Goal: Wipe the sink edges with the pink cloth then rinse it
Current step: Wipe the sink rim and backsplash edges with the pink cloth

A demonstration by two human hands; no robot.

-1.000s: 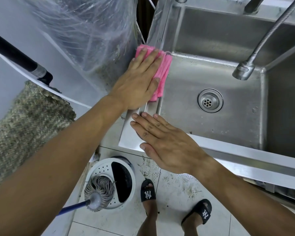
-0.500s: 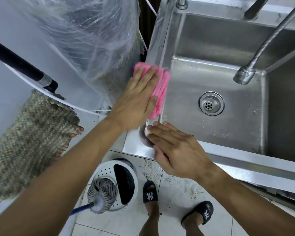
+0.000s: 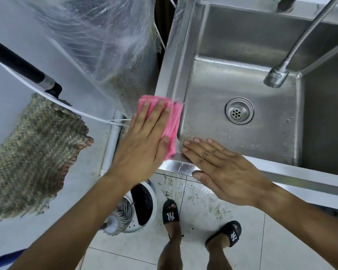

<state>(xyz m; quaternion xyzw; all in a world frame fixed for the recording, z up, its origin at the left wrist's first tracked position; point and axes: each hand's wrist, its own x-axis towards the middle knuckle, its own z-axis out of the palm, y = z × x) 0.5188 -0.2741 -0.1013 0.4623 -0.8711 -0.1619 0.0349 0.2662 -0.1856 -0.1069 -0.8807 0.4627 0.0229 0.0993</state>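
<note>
A folded pink cloth [image 3: 175, 125] lies on the left rim of the steel sink [image 3: 171, 61], close to its front left corner. My left hand [image 3: 144, 139] presses flat on the cloth, fingers spread, covering most of it. My right hand [image 3: 220, 168] rests flat and empty on the front rim, fingertips almost touching the cloth. The basin holds a round drain [image 3: 239, 111]. A flexible tap spout [image 3: 275, 76] hangs over the basin; no water runs from it.
Clear plastic sheeting [image 3: 105, 39] hangs just left of the sink. A coarse mat [image 3: 31, 151] lies on a white surface at the left, under a black handle [image 3: 21, 69]. On the tiled floor below stand a mop and white bucket [image 3: 142, 207] and my sandalled feet [image 3: 171, 213].
My left hand has slid the pink cloth along the left rim toward me, down to the front corner. My right hand has stayed on the front rim beside it.
</note>
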